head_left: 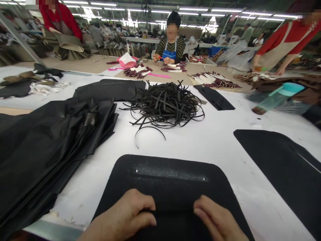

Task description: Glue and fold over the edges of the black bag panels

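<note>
A black panel with rounded corners lies flat at the table's front edge. A long greyish mark runs across its upper part, with a small white triangular spot near each end. Over its lower part lies a dark sheet or fold of black material, hard to tell from the panel. My left hand pinches the edge of this material between thumb and fingers. My right hand also has its fingers closed at that edge, farther right; its fingertips partly hide the material.
Black sheets are stacked at left. A tangle of thin black strips sits mid-table, one loose strip before it. Another black panel lies right, beyond it a teal-lidded bottle. Co-workers work across the table.
</note>
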### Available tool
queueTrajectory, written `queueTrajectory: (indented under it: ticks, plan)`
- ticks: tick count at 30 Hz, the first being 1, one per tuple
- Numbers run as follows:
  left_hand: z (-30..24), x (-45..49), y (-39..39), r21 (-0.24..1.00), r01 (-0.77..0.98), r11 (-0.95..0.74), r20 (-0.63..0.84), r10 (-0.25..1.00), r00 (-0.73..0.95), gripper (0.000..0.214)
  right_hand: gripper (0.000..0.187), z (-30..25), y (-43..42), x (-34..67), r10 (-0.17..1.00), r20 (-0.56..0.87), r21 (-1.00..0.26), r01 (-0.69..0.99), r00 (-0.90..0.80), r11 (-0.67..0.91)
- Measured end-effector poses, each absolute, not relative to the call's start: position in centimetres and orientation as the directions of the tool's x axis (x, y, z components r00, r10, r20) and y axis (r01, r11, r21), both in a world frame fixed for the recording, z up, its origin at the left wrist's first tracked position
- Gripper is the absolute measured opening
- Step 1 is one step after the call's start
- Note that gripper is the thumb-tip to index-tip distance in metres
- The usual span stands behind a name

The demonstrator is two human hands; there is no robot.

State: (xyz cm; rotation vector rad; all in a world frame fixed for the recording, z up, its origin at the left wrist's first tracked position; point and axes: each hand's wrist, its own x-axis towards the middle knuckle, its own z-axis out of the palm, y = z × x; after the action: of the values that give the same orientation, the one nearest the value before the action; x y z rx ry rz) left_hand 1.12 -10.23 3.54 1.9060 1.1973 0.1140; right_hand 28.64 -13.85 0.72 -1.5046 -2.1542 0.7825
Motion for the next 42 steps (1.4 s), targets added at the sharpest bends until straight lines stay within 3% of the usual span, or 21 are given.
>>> queueTrajectory:
  ticks: [3, 7, 11, 14, 21, 31, 42]
  plan:
    - [3.7, -0.6, -9.0, 0.741, 0.66, -0.127, -0.279, 0.835, 0.474, 0.019, 0.019, 0.0, -12.6, 30.6, 0.974, -0.055, -0.667, 0.734, -0.218, 0.127]
    - [3.2, -1.8, -7.5, 0.792, 0.606, 0.068, -0.282, 0.922, 0.266, 0.029, 0.025, -0.6, -10.6, 32.2, 0.991, -0.103, -0.708, 0.706, -0.088, -0.011]
    - [2.3, -1.4, -6.0, 0.849, 0.425, 0.315, -0.39, 0.916, 0.099, 0.02, 0.033, -0.8, -8.7, 32.8, 0.948, -0.294, -0.648, 0.703, 0.124, -0.293]
    - [1.6, -0.8, -5.1, 0.833, 0.396, 0.386, -0.428, 0.904, 0.018, 0.017, 0.037, -1.2, -7.5, 33.2, 0.915, -0.365, -0.638, 0.669, 0.173, -0.381]
    - [0.7, -1.3, -4.1, 0.793, 0.533, 0.295, -0.336, 0.942, -0.02, 0.014, 0.035, -3.0, -6.9, 34.7, 0.899, -0.428, -0.733, 0.546, 0.093, -0.406]
    - [0.4, -1.6, -3.8, 0.708, 0.656, 0.263, -0.346, 0.938, -0.002, 0.013, 0.041, -3.1, -6.9, 34.4, 0.883, -0.439, -0.619, 0.657, 0.166, -0.431]
    - [-0.3, -1.6, -3.3, 0.6, 0.761, 0.246, -0.361, 0.932, -0.016, 0.014, 0.038, -2.9, -6.7, 33.9, 0.878, -0.445, -0.623, 0.642, 0.178, -0.446]
